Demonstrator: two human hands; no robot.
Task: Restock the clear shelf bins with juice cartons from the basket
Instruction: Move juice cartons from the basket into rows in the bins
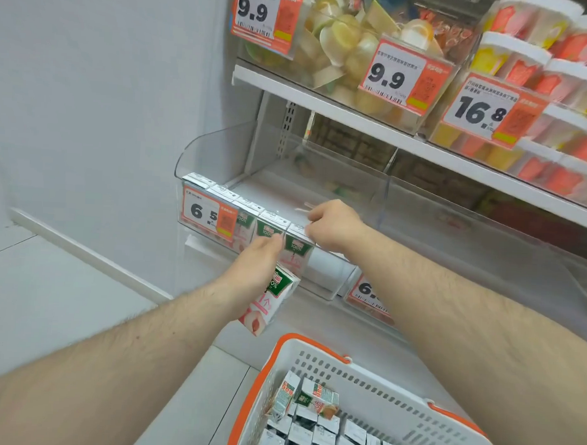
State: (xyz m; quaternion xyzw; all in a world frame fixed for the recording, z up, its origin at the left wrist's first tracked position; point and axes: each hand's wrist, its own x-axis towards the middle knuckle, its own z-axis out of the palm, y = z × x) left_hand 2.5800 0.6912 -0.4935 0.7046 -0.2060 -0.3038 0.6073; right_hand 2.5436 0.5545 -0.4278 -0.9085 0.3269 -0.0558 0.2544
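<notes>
While the left hand [259, 264] grips a white-green peach-print juice carton [270, 302] below the clear bin [221, 150] | right hand [332, 227] pinches the fifth carton [297, 246] in the bin's front row | basket [379, 383] holds more.

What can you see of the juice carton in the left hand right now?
The juice carton is a small rectangular paperboard box: a green band printed "100%" near its top, then white and pink panels with a peach picture toward the bottom. It looks sealed and undented. The left hand grips its upper end, hiding the top, so it hangs tilted. It is in the air below the front of the clear shelf bin, above the basket, and seems to touch only the hand.
</notes>
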